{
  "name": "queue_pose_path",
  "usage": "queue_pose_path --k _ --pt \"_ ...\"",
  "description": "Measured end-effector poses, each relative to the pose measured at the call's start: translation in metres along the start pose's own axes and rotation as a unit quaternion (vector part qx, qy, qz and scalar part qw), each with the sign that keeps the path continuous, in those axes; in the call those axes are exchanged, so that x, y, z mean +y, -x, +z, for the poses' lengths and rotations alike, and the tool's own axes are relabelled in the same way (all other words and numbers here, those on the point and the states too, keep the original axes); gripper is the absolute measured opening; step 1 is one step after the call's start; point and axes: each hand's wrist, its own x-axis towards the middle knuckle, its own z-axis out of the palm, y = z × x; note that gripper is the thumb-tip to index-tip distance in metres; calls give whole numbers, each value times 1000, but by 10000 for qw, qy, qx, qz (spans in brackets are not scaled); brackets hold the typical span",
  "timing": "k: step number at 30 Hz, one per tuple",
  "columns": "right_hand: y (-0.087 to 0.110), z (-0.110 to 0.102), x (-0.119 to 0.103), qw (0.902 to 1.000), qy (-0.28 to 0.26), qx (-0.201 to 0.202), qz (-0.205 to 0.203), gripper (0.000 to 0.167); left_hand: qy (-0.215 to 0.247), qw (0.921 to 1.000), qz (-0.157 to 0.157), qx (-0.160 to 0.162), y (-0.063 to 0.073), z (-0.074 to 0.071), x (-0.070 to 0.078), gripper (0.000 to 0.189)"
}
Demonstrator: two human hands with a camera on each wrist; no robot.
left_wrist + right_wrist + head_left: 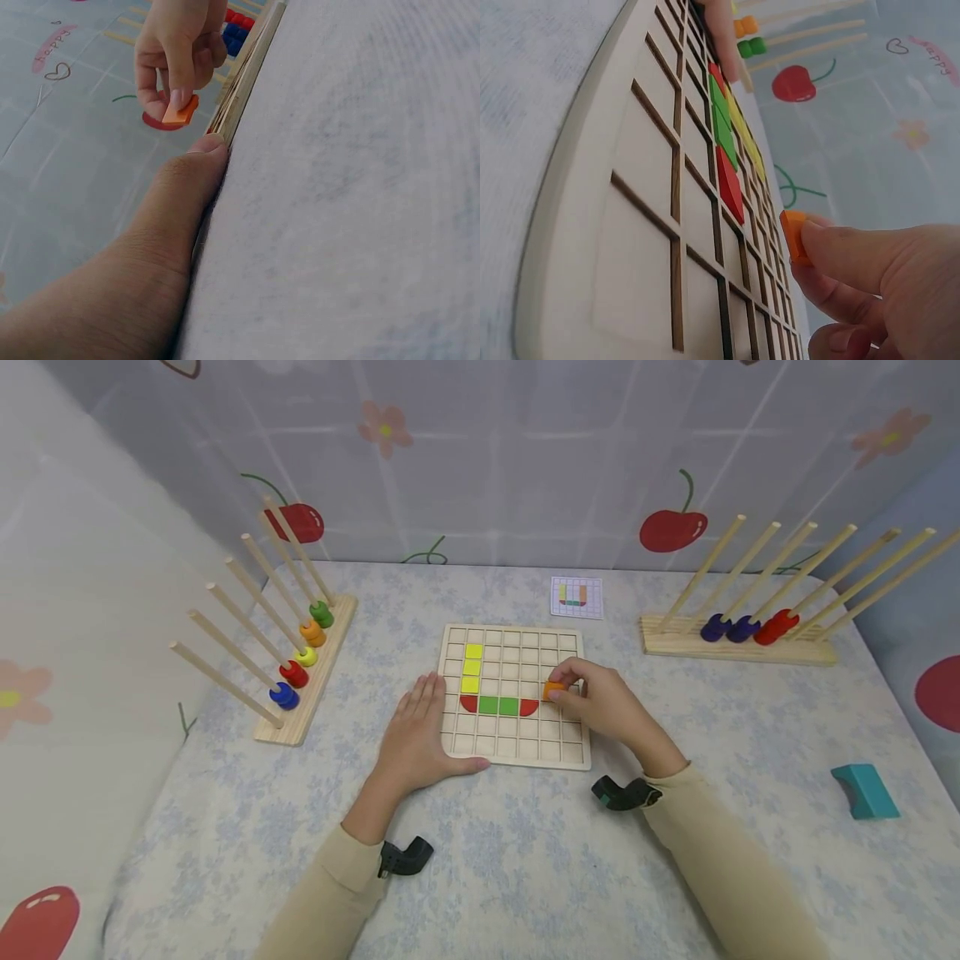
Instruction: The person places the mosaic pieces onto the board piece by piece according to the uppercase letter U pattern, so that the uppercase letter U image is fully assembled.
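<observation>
A wooden grid board [510,748] lies on the table. Set in its cells are a column of yellow square tiles [470,667], two green square tiles [488,705] and a red rounded tile [528,707] at either end of the green pair. My right hand [603,703] pinches an orange tile [794,237] between thumb and fingers, just above the board's right part. My left hand [415,739] rests at the board's lower left corner, fingers straight along the left edge and the thumb [202,154] against the front edge.
A small pattern card [577,597] lies behind the board. On the left stands a peg rack [315,693] with coloured beads, on the right another peg rack [738,650] with blue and red beads. A teal arched block [870,793] lies at far right.
</observation>
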Motion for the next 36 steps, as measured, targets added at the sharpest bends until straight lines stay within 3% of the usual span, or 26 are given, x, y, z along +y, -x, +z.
queue_pose_path --k 14,36 --pt "-23 20 -14 9996 170 -154 133 17 -9 10000 -29 -13 0 -1 0 144" --pt "-25 26 -11 9976 688 -22 18 20 -44 10000 -21 -13 0 -1 0 145"
